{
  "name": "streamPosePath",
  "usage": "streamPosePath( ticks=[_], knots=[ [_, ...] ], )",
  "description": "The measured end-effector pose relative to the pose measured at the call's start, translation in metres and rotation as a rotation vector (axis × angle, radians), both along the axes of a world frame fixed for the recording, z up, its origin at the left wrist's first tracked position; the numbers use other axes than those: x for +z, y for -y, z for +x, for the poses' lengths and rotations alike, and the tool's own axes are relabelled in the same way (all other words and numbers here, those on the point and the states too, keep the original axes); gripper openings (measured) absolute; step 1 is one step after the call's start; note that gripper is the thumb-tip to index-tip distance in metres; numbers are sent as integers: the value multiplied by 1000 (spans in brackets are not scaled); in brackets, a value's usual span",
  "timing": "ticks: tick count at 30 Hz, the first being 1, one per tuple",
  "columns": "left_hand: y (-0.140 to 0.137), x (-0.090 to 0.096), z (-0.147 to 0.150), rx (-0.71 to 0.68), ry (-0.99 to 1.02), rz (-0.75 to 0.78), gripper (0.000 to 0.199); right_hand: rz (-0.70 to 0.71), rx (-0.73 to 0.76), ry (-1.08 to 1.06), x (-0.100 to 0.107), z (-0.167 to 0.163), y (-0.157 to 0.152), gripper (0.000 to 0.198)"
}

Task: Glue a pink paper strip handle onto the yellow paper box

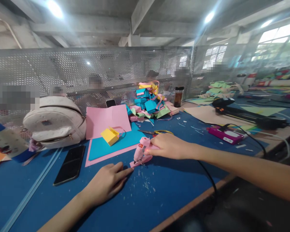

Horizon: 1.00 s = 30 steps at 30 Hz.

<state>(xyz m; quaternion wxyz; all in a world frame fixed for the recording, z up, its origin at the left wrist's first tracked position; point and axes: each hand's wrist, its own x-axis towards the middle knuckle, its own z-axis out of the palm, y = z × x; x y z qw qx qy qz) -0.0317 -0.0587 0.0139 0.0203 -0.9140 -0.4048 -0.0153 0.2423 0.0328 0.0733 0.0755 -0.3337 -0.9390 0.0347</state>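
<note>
While clasping a pink glue gun [139,152] in the right grip [168,147], aiming down at a pink strip [131,164] on the tabletop [174,193]. Just touching the strip's end with left grip [108,181] kinda spread.

Blue tabletop [125,214]: brown-edged
Pink strip [132,164]: at centre
Black phone [69,165]: flat, nine o'clock
White backpack [59,117]: ten o'clock

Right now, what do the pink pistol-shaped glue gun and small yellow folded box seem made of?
The pink glue gun: probably plastic, smoothish, given its rounded, moulded-looking body. The small yellow box: likely matte card or paper, with flat faces and no gloss.
</note>
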Motion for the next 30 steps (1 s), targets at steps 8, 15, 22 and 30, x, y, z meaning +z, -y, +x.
streamPosePath(
  ticks=[8, 15, 22, 30],
  knots=[
    [0, 1, 0, 3, -7, -10, 44, 49, -57, -10, 2, 14, 0, 52],
    [-1, 1, 1, 4, -6, -17, 43, 18, -107, -50, -1, 32, -3, 50],
    [-2, -1, 0, 4, -1, -17, 42, -8, -153, -56, -2, 46, -5, 48],
    [-2, 1, 1, 6, -2, -16, 42, -66, -195, -113, -5, 56, -7, 48]
  ],
)
